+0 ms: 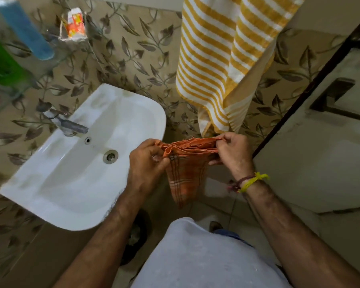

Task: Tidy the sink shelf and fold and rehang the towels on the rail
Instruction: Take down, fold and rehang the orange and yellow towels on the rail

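Hanging lengthwise — orange towel (185, 173) point-down

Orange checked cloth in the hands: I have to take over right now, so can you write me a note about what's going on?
Left hand pinches the left end of the small orange checked cloth; right hand pinches its right end. The top edge is bunched between the two grips, the rest hangs loose, beside the white ceramic sink.
Yellow-and-white striped towel already hangs on the wall above; its rail is out of view.
Glass shelf, upper left: blue bottle, green bottle, small red-and-white carton.
Left: finish folding the orange cloth and hang it. Whether the shelf is tidied, I cannot tell.
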